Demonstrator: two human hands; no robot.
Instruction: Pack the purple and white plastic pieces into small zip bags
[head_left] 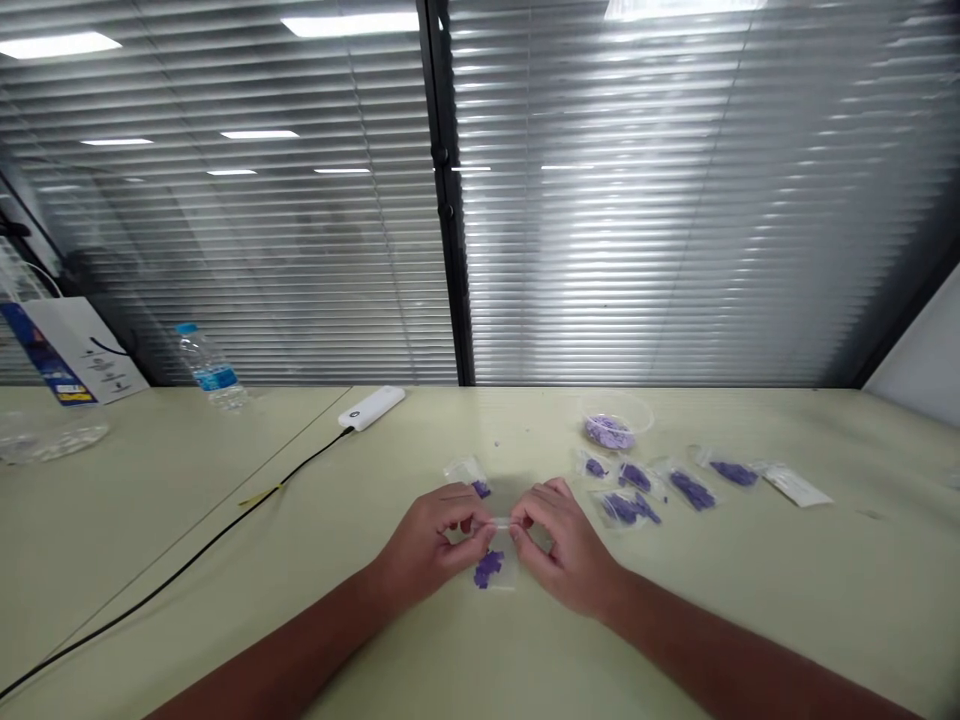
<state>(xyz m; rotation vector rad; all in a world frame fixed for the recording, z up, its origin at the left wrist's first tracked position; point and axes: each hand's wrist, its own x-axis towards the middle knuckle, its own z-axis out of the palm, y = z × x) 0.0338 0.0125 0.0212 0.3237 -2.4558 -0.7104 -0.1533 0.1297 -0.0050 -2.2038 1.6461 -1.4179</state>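
Between my two hands is a small clear plastic bag (507,572) with purple pieces (489,569) inside. My left hand (435,535) pinches the left end of its top edge between thumb and fingers. On the right end of that same edge, my right hand (559,540) is closed in a pinch. The bag hangs or lies just below the fingertips; I cannot tell whether it touches the table. Another clear bag (466,472) with purple pieces lies just beyond my left hand, partly hidden by it.
Several bags of purple pieces (691,490) lie at the right, near a round clear tub (637,412) of lighter purple pieces and a white packet (796,487). At the left are a white device (373,408) with a black cable (225,530), a water bottle (212,370) and a paper bag (97,350).
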